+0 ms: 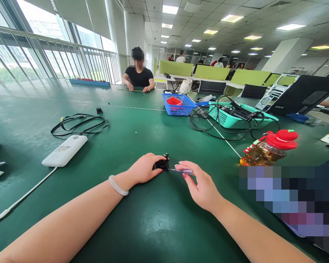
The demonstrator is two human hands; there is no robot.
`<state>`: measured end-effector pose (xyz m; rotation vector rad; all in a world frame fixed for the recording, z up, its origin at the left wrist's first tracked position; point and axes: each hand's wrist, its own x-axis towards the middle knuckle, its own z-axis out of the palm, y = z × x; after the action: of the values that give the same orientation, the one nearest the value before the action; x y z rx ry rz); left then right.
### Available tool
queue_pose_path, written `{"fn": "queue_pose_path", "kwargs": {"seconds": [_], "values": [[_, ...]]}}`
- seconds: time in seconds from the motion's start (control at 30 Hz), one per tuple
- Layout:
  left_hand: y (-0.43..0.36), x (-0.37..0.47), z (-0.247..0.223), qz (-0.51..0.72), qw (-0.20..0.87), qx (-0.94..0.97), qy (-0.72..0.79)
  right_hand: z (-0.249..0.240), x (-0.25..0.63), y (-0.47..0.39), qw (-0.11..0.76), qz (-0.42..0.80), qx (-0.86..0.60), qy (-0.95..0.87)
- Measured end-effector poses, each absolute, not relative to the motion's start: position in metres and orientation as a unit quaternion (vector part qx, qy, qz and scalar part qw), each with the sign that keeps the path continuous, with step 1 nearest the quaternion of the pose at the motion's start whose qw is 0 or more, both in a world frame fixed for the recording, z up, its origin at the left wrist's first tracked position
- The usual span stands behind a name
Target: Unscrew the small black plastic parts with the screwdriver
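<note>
Black device [163, 165] is being pinched by fingers [157, 172] of left hand [140, 169], screwdriver [184, 171] is being pinched by right hand [205, 188], shaft pointing at device, green tabletop [164, 223] lying beneath.

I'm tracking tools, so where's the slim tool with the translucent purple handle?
Right of centre in the head view, the slim tool is in the right hand, its tip by the small black boxy object in the left hand.

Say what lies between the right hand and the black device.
A slim, screwdriver-like tool: in the head view it points from the right hand toward the black device in the left hand. Tip contact is too small to tell.
</note>
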<state>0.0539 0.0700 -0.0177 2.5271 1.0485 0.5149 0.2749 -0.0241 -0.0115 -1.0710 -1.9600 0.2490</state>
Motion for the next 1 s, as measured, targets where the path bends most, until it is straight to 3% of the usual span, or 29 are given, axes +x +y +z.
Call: {"fn": "queue_pose_path", "kwargs": {"seconds": [0.3, 0.8, 1.0], "values": [[0.066, 0.054, -0.016, 0.184, 0.165, 0.892, 0.379, -0.007, 0.265, -0.028, 0.447, -0.020, -0.379, -0.810], [0.062, 0.053, -0.015, 0.176, 0.157, 0.902, 0.362, -0.009, 0.250, -0.028, 0.411, -0.044, -0.368, -0.833], [0.061, 0.053, -0.014, 0.187, 0.160, 0.908, 0.338, -0.010, 0.254, -0.031, 0.391, -0.032, -0.432, -0.812]]}}
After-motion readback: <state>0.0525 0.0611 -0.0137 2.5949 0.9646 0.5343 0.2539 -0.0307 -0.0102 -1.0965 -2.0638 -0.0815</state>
